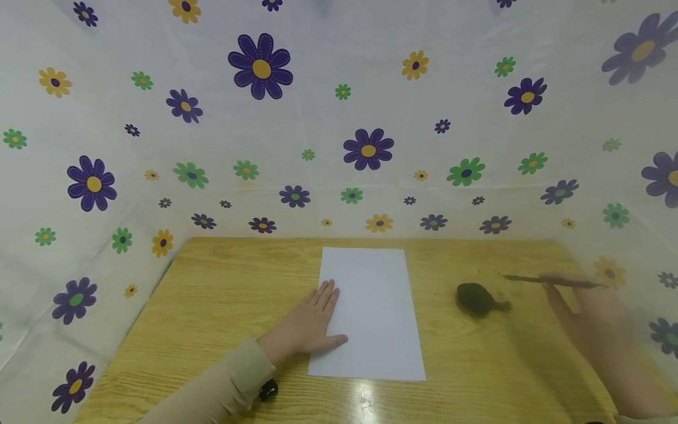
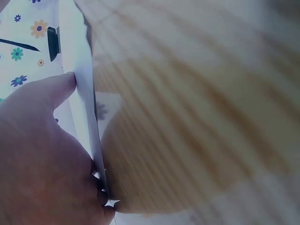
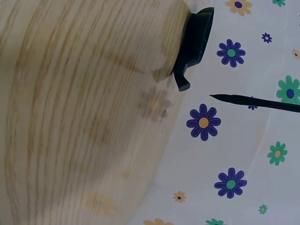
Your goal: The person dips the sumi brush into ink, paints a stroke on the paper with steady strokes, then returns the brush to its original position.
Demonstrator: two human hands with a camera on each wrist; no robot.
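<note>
My left hand (image 1: 309,324) lies flat with its fingers straight and thumb spread, pressing on the left side of a white sheet of paper (image 1: 373,312). In the left wrist view the thumb of that hand (image 2: 37,150) rests on the paper (image 2: 83,79) near its edge. Off to the right, my right hand (image 1: 595,312), slightly blurred, pinches a slim dark brush (image 1: 561,281) above the table. Its pointed tip faces left. A small dark dish with a short handle (image 1: 475,298) sits between the sheet and this hand. The right wrist view shows the brush (image 3: 253,101) apart from the dish (image 3: 194,40); the hand is outside that view.
The wooden table (image 1: 228,282) bears a few dark specks near the dish. A white flowered sheet (image 1: 318,118) hangs behind it and along both sides. Something small and black (image 1: 268,390) shows beside my left sleeve (image 1: 238,377).
</note>
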